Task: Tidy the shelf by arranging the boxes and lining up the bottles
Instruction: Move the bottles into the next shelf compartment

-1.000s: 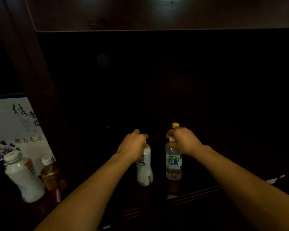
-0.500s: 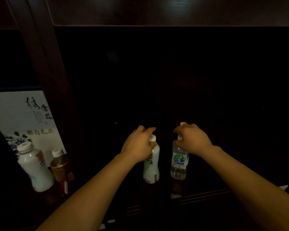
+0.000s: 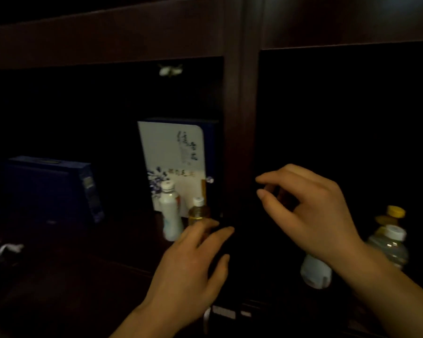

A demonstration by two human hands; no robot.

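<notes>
Bottles stand in both compartments of the dark wooden shelf (image 3: pixel 239 118), and neither of your hands holds one. Your left hand (image 3: pixel 193 259) reaches forward, palm down, its fingers straight and slightly spread. The fingertips lie in front of the base of the amber bottle (image 3: pixel 198 212); whether they touch it I cannot tell. Your right hand (image 3: pixel 310 211) hovers higher, before the upright post, with the wrist bent. Its fingers are loosely curled and the thumb is apart from the forefinger, with nothing between them.

The amber bottle is clear plastic with a white cap. Just left of it stands a white bottle (image 3: pixel 170 215), opaque, waisted and white-capped. Behind both stands a white box (image 3: pixel 171 152), flat-faced with one rounded corner, printed with ink script and blue flowers. Well to the left a dark blue box (image 3: pixel 49 186) sits tilted.

In the right compartment, the rounded base of a second white bottle (image 3: pixel 315 274) shows below your right wrist. Beside your forearm is a clear bottle (image 3: pixel 388 247) with a ribbed white cap, and a yellow-capped bottle (image 3: pixel 396 212) stands just behind it. The picture is dim and blurred.
</notes>
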